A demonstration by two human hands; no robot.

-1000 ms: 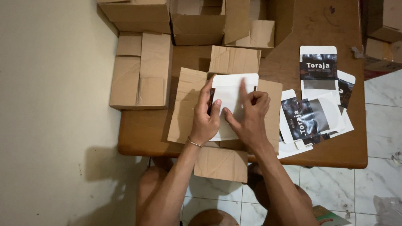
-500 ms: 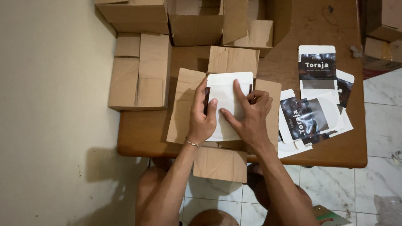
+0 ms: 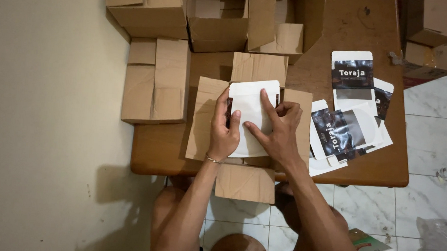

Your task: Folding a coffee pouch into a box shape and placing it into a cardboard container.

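A flat white pouch (image 3: 251,99) with dark side edges lies inside an open brown cardboard box (image 3: 203,114) whose flaps are spread out on the wooden table (image 3: 362,169). My left hand (image 3: 223,132) grips the pouch's left edge, thumb lying on its face. My right hand (image 3: 279,129) holds the right edge, its forefinger stretched up across the white face. The lower part of the pouch is hidden under both hands.
A closed cardboard box (image 3: 156,80) sits at the left, several open boxes (image 3: 215,20) stand behind, and more boxes (image 3: 431,34) at the far right. Several black-and-white printed pouches (image 3: 349,116) lie fanned on the right. A cream wall is left; tiled floor lies below.
The pouch has been pressed lower and flatter into the open box. My right forefinger now reaches further up its face; both hands stay in nearly the same place.
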